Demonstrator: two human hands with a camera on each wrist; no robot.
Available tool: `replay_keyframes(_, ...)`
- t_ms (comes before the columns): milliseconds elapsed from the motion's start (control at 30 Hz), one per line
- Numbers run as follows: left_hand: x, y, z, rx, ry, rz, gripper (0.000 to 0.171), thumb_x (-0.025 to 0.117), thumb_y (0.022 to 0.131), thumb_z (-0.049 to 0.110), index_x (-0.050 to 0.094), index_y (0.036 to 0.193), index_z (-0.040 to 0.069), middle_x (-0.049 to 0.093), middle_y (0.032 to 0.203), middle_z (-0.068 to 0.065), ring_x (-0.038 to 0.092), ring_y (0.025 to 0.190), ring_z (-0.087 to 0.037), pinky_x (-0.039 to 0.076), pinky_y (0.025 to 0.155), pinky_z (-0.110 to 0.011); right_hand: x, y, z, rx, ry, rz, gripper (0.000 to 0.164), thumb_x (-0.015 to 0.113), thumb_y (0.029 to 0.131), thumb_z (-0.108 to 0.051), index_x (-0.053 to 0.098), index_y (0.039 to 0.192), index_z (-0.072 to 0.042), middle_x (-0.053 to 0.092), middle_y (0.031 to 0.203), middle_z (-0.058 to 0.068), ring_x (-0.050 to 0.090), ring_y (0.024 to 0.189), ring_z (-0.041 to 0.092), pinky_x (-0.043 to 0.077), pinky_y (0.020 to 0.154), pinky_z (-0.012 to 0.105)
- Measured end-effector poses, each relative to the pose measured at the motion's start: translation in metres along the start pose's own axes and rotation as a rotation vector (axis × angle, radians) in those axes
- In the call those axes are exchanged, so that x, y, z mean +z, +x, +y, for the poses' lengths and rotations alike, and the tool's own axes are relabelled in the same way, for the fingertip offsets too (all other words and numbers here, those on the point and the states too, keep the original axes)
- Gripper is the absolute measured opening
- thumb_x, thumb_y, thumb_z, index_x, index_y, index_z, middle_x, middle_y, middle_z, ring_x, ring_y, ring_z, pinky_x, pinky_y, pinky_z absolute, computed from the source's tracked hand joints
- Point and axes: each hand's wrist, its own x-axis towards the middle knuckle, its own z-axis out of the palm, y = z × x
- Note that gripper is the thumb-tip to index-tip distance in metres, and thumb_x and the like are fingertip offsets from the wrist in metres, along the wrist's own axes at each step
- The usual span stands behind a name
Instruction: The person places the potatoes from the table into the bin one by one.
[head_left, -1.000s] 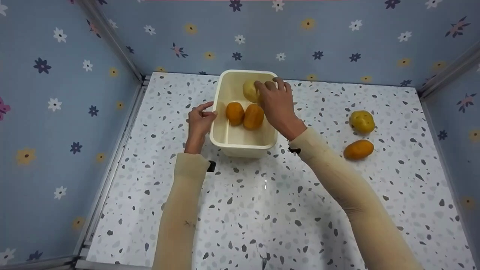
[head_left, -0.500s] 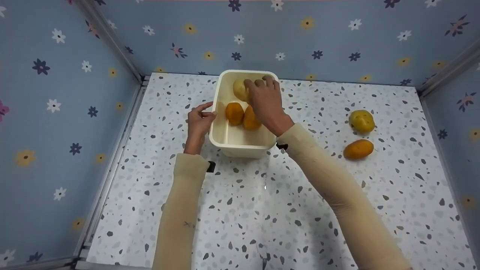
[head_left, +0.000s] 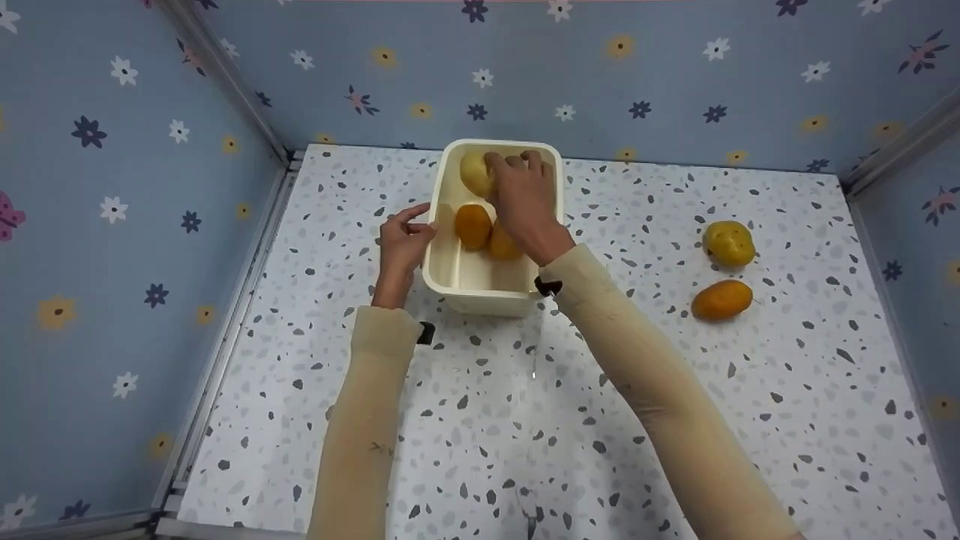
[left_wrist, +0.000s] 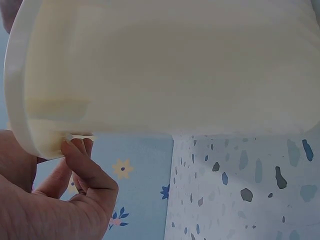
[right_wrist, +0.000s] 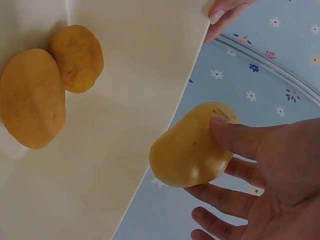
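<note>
My right hand (head_left: 525, 199) holds a pale yellow potato (head_left: 475, 176) over the far end of a cream plastic bin (head_left: 487, 292). The right wrist view shows the thumb on top of this potato and fingers beneath it, with the bin's rim behind. Two orange-brown potatoes lie side by side on the bin's floor, the left potato (head_left: 472, 226) in plain sight and the right potato (head_left: 505, 244) partly hidden by my right hand. At the bin's left side, my left hand (head_left: 402, 244) pinches the rim between thumb and fingers.
Right of the bin, a yellow-green potato (head_left: 730, 243) and an orange oblong potato (head_left: 721, 301) lie on the speckled white table (head_left: 480, 420). Blue flowered walls (head_left: 525, 75) stand along the table's back and sides.
My right hand has carried the yellow potato leftward, further over the bin, and now covers part of the right orange-brown potato. The left hand keeps its place on the rim.
</note>
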Motion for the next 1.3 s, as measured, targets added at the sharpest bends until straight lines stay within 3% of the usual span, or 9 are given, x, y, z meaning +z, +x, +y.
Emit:
replay_keyframes(33, 0.0, 0.0, 0.0, -0.003, 0.0, 0.001, 0.044, 0.07, 0.097, 0.005, 0.069, 0.14, 0.007, 0.068, 0.098, -0.01, 0.065, 0.084, -0.018, 0.06, 0.081, -0.034, 0.0, 0.001, 0.0, 0.003, 0.01, -0.003, 0.049, 0.072, 0.103, -0.021, 0.057, 0.149, -0.014, 0.063, 0.145, 0.015, 0.043, 0.143, 0.038, 0.032, 0.121, 0.052)
replay_keyframes(67, 0.001, -0.001, 0.001, -0.004, -0.001, 0.002, 0.044, 0.07, 0.097, 0.005, 0.068, 0.141, 0.007, 0.068, 0.098, -0.01, 0.065, 0.084, -0.017, 0.059, 0.076, -0.03, 0.0, 0.002, 0.0, 0.006, 0.021, -0.005, 0.05, 0.072, 0.103, -0.02, 0.057, 0.15, -0.014, 0.063, 0.146, 0.014, 0.043, 0.143, 0.038, 0.031, 0.121, 0.052)
replay_keyframes(167, 0.001, 0.0, 0.001, -0.018, 0.003, 0.003, 0.044, 0.07, 0.097, 0.006, 0.068, 0.141, 0.007, 0.066, 0.098, -0.009, 0.064, 0.084, -0.018, 0.054, 0.068, -0.023, 0.0, 0.006, 0.002, 0.025, 0.059, -0.007, 0.05, 0.072, 0.103, -0.02, 0.057, 0.151, -0.015, 0.062, 0.147, 0.013, 0.043, 0.144, 0.037, 0.031, 0.122, 0.051)
replay_keyframes(433, 0.0, 0.002, 0.0, -0.01, 0.008, 0.008, 0.043, 0.069, 0.098, 0.005, 0.068, 0.141, 0.007, 0.068, 0.102, -0.012, 0.068, 0.102, -0.034, 0.055, 0.07, -0.025, 0.003, 0.016, 0.004, 0.08, 0.119, -0.021, 0.054, 0.071, 0.103, -0.024, 0.054, 0.155, -0.018, 0.061, 0.148, 0.01, 0.045, 0.14, 0.032, 0.033, 0.12, 0.044)
replay_keyframes(633, 0.0, 0.001, 0.001, -0.011, 0.026, 0.019, 0.043, 0.07, 0.098, 0.007, 0.068, 0.141, 0.008, 0.071, 0.105, -0.014, 0.069, 0.094, -0.027, 0.056, 0.07, -0.025, 0.016, 0.021, 0.007, 0.063, 0.152, -0.01, 0.055, 0.074, 0.101, -0.023, 0.056, 0.153, -0.016, 0.062, 0.145, 0.013, 0.048, 0.136, 0.033, 0.038, 0.117, 0.045)
replay_keyframes(833, 0.002, -0.002, 0.001, 0.012, 0.003, 0.007, 0.042, 0.07, 0.097, 0.006, 0.069, 0.139, 0.006, 0.07, 0.096, -0.009, 0.068, 0.089, -0.023, 0.056, 0.069, -0.025, 0.041, 0.02, 0.014, 0.017, 0.198, 0.0, 0.054, 0.076, 0.1, -0.021, 0.058, 0.15, -0.011, 0.064, 0.14, 0.017, 0.05, 0.134, 0.036, 0.039, 0.114, 0.047)
replay_keyframes(1067, 0.001, -0.002, 0.0, 0.053, -0.034, 0.009, 0.04, 0.07, 0.095, 0.0, 0.071, 0.135, 0.002, 0.068, 0.085, -0.003, 0.068, 0.082, -0.02, 0.055, 0.072, -0.026, 0.053, 0.021, 0.015, -0.021, 0.171, 0.001, 0.052, 0.074, 0.1, -0.023, 0.06, 0.149, -0.013, 0.062, 0.137, 0.015, 0.048, 0.133, 0.033, 0.037, 0.115, 0.046)
replay_keyframes(1300, 0.002, -0.002, -0.001, 0.034, -0.009, 0.008, 0.041, 0.07, 0.096, 0.002, 0.07, 0.137, 0.004, 0.068, 0.086, -0.003, 0.066, 0.079, -0.014, 0.056, 0.081, -0.031, 0.058, 0.017, 0.013, -0.059, 0.106, -0.037, 0.051, 0.074, 0.096, -0.034, 0.064, 0.142, -0.014, 0.064, 0.13, 0.013, 0.048, 0.127, 0.032, 0.036, 0.113, 0.046)
